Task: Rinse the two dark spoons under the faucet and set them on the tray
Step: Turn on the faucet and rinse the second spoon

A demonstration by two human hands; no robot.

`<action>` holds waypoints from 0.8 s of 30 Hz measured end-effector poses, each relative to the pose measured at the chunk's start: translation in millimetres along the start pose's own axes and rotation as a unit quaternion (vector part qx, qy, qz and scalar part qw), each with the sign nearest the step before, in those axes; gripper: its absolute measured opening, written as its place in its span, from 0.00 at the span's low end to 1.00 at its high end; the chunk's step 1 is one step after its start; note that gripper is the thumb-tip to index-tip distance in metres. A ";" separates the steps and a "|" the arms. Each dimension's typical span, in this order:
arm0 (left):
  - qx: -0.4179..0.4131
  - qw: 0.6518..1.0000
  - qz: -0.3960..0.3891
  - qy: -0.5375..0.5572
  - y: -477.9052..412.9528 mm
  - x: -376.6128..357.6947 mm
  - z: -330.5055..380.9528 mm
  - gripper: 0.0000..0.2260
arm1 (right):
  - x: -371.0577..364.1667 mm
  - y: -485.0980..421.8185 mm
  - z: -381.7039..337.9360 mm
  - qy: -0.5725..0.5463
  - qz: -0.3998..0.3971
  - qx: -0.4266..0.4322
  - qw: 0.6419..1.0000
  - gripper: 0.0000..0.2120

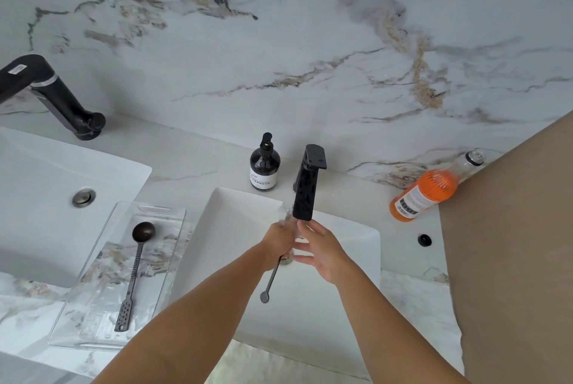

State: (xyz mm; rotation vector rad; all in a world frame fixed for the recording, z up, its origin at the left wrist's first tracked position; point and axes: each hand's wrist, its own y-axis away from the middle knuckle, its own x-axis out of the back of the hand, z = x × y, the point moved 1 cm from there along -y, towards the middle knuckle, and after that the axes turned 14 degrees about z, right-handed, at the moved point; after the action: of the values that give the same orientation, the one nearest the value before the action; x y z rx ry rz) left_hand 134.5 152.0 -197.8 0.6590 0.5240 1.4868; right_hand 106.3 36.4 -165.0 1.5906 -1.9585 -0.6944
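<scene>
White marble with brown veins covers the wall and counter (173,147). One dark spoon (136,275) already lies on the clear tray (77,315), left of the white sink (356,290). The left hand (279,244) grips the second spoon (272,278) under the black faucet (305,188), where water runs. The right hand (322,251) is open with spread fingers, rubbing beside it. The thin metal handle looks wet and smooth, so I think it could slip and drop into the sink. Water may splash too.

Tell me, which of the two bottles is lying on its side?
The orange bottle on the right lies tipped over; the dark pump bottle beside the faucet stands upright.
</scene>
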 end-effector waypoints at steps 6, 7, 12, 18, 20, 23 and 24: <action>0.054 0.975 -0.054 0.208 -0.4 -2.9 0.7 0.12 | -9.1 14.6 32.6 0.028 -0.057 -0.102 0.993 0.31; 0.054 0.970 -0.052 0.231 -0.8 -3.6 3.3 0.11 | -8.4 15.3 36.3 0.020 -0.044 -0.112 0.993 0.33; 0.028 0.959 0.022 0.281 -9.9 5.2 9.0 0.15 | 8.7 5.9 38.0 0.155 0.057 -0.026 0.986 0.17; -0.032 0.991 0.122 0.045 -24.1 32.9 -14.5 0.05 | 31.5 -13.4 0.4 0.415 0.089 0.151 0.893 0.12; -0.045 0.991 0.127 0.000 -26.0 36.7 -15.7 0.07 | 30.9 -16.7 -6.8 0.447 0.096 0.160 0.875 0.12; -0.009 0.990 0.124 0.060 -28.4 38.3 -9.9 0.09 | 25.9 -19.4 -12.8 0.451 0.103 0.177 0.869 0.11; 0.005 0.988 0.119 0.101 -27.2 38.8 -6.7 0.09 | 23.9 -20.1 -14.1 0.446 0.104 0.182 0.870 0.11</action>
State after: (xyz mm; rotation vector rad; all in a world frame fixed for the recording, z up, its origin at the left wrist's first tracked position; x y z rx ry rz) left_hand 150.9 192.0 -218.3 0.5973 0.6251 1.7894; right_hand 126.0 8.5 -166.4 1.4650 -1.5232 0.4830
